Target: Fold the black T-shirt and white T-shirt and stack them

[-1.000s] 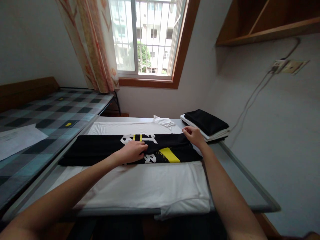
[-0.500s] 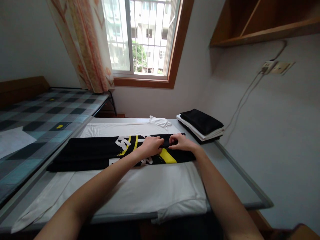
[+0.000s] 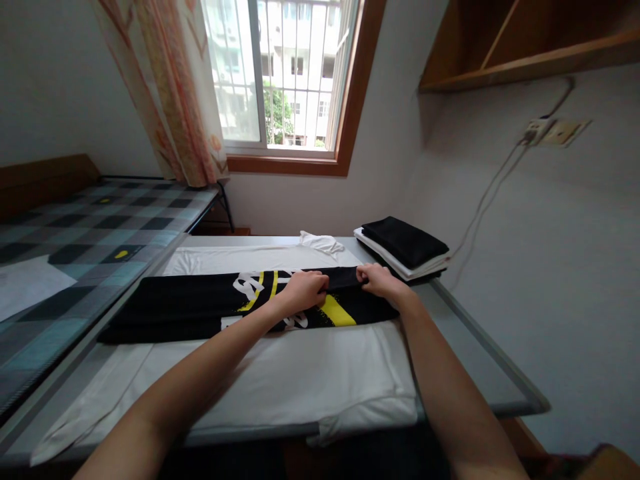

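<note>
A black T-shirt (image 3: 175, 300) with white and yellow print lies folded into a long strip, crosswise over a white T-shirt (image 3: 310, 367) spread flat beneath it. My left hand (image 3: 306, 291) is closed on the strip right of its middle, fingers curled into the cloth beside the yellow stripe. Near the strip's right end, my right hand (image 3: 381, 280) pinches its far edge. The fabric between both hands looks fairly straight. My left forearm hides part of the print.
Folded black and white clothes (image 3: 405, 243) are stacked at the back right of the grey table (image 3: 480, 360). To the left stands a bed with a checked cover (image 3: 150, 207) and a white sheet of paper (image 3: 30, 283). A wooden shelf (image 3: 535, 63) juts out at upper right.
My right hand has slid right along the far edge of the black T-shirt, away from my left hand, and now pinches it near the end. My left hand stays in place.
</note>
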Tool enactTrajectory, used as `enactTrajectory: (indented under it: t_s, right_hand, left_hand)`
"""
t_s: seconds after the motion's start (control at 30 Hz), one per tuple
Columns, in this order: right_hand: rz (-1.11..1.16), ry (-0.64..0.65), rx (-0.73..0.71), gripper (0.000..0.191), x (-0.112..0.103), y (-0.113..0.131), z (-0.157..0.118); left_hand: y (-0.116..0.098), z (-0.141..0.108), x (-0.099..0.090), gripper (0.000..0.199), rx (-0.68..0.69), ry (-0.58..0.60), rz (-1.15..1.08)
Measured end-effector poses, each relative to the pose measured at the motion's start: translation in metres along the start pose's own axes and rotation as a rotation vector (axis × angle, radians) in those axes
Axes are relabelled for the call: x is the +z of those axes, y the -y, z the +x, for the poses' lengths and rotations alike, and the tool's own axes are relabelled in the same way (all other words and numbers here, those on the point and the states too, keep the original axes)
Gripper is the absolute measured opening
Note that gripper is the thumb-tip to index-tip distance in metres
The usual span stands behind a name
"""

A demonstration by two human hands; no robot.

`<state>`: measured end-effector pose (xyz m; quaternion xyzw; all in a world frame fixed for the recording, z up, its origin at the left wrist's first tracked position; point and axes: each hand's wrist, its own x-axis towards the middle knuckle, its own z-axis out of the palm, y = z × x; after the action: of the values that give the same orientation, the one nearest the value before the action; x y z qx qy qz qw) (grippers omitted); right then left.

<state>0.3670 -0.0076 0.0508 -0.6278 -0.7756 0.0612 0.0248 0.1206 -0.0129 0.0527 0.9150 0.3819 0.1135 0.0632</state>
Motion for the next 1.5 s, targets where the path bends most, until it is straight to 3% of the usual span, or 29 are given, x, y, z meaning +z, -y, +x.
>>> enactTrajectory:
  t_s: [0.1,0.4,0.6,0.83,1.0,1.1,1.2,1.27,1.33,1.5]
  right_hand:
    - [0.001,0.002,0.067,0.017,-0.003,-0.011,-0.002]
    - [0.126,-0.087,0.06,0.018,-0.01,-0.021,-0.005]
    - [0.134,0.052,0.071,0.018,-0.01,-0.019,-0.007]
    - [0.102,0.034,0.062,0.019,-0.017,-0.016,-0.009]
    - [0.174,0.096,0.051,0.022,-0.013,-0.02,-0.01]
    - [0.212,-0.015,0.04,0.02,-0.016,-0.023,-0.007]
    - [0.235,-0.318,0.043,0.021,-0.016,-0.015,0.0]
    - [0.264,-0.493,0.025,0.024,-0.01,-0.003,0.006]
    - [0.289,-0.542,-0.027,0.028,0.004,0.015,0.013]
    - [0.209,-0.316,-0.114,0.045,0.046,0.048,0.023]
  left_hand:
    - [0.0,0.0,0.002,0.014,0.016,0.008,-0.001]
    - [0.001,0.0,-0.001,0.012,0.027,-0.003,-0.033]
    - [0.0,0.0,-0.002,0.014,0.056,0.047,-0.061]
    - [0.003,0.001,-0.008,0.013,0.046,0.035,-0.075]
    - [0.001,0.0,-0.002,0.011,0.12,0.11,-0.084]
    - [0.0,0.001,0.003,0.018,0.15,0.067,-0.098]
    - [0.0,0.001,0.01,0.031,0.139,-0.081,-0.059]
    - [0.002,0.0,0.02,0.038,0.146,-0.137,-0.021]
    - [0.005,-0.001,0.031,0.048,0.142,-0.127,0.018]
    - [0.01,-0.004,0.05,0.061,0.116,-0.061,0.062]
